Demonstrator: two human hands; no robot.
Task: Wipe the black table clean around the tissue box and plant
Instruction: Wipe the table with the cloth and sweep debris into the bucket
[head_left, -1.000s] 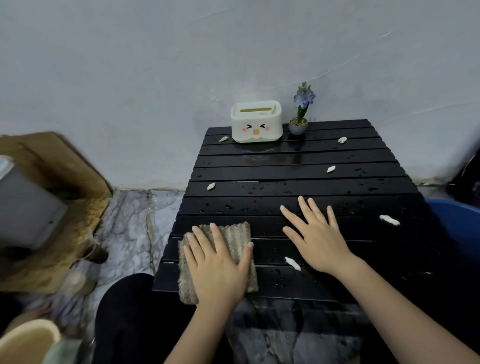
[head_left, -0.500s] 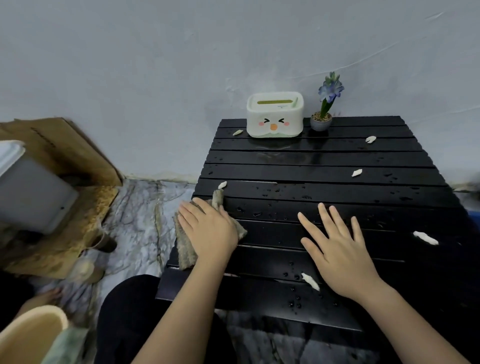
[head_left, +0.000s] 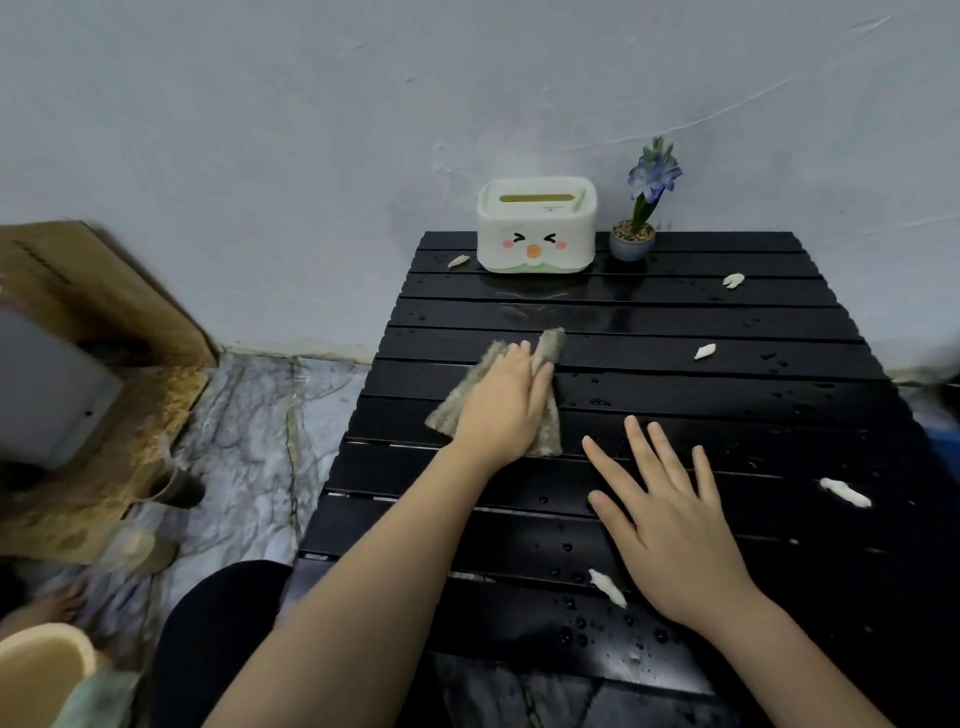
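Note:
The black slatted table (head_left: 753, 395) is wet with droplets and carries several small white scraps, such as one (head_left: 844, 492) at the right and one (head_left: 607, 587) near the front. A white tissue box (head_left: 536, 233) with a cartoon face stands at the back edge, with a small potted blue-flowered plant (head_left: 639, 228) just right of it. My left hand (head_left: 501, 405) presses a crumpled grey-green cloth (head_left: 548, 358) flat on the table's middle left. Fingers spread, my right hand (head_left: 670, 525) rests flat on the table, holding nothing.
A pale wall rises directly behind the table. Left of the table are marbled floor tiles (head_left: 249, 441), a cardboard sheet (head_left: 98, 291) and a grey box (head_left: 47, 395). A beige bowl rim (head_left: 41, 670) shows at bottom left. Something blue (head_left: 948, 447) sits at the right edge.
My left hand slid the cloth from the table's front left corner up along the left side and then inward toward the middle. My right hand stayed flat in place.

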